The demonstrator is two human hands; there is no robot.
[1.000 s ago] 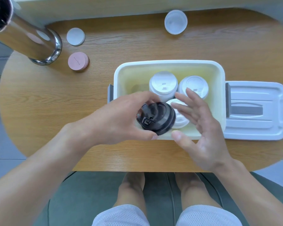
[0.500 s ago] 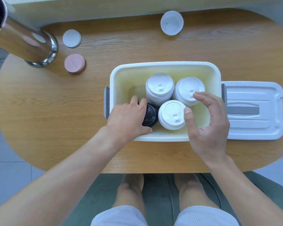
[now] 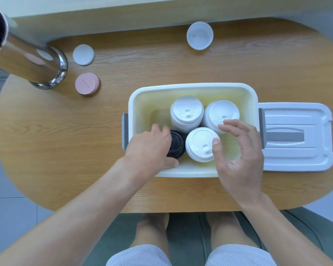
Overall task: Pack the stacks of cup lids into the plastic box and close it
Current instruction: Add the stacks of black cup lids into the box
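Observation:
The white plastic box [image 3: 192,88] stands open on the wooden table. Three stacks of white cup lids stand inside: one at the back [image 3: 186,112], one at the back right [image 3: 220,113] and one at the front [image 3: 199,144]. A stack of black lids [image 3: 177,144] sits low in the front left of the box, and my left hand [image 3: 150,146] grips it from the left side. My right hand [image 3: 238,150] hovers over the box's front right, fingers loosely curled, thumb tip by the front white stack, holding nothing. The box's white lid [image 3: 296,137] lies flat just right of the box.
A steel cylinder [image 3: 27,60] leans at the table's back left. Beside it lie a white disc [image 3: 83,54] and a pile of pink discs [image 3: 87,86]. A single white lid [image 3: 199,35] lies upturned at the back edge. My knees show below the table's front edge.
My left hand carried the black lid stack from above the box's front rim down into the front left corner. My right hand drew back a little toward the right.

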